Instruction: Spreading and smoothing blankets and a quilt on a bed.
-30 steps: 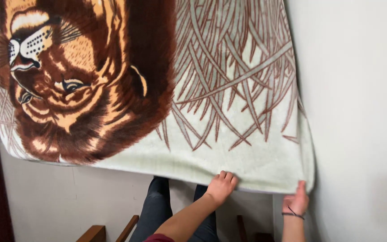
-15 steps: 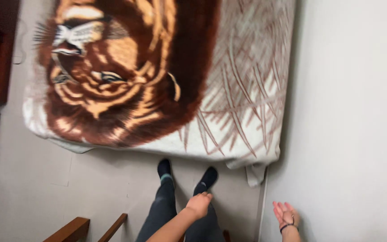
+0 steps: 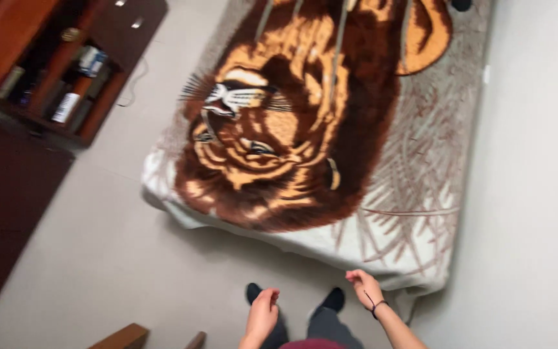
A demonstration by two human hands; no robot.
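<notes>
We are holding our left hand and right hand loosely curled and empty, just short of the lion-print blanket covering the bed.

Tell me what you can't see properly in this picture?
- Head view: what lies under the lion blanket is hidden by the blanket itself.
- The things on the wooden shelf are blurred and too small to tell.
- The far end of the blanket is cut off by the top edge.
- The left hand and right hand are blurred; their arms run off the bottom edge.
- The wooden piece is cut off at the bottom.
</notes>
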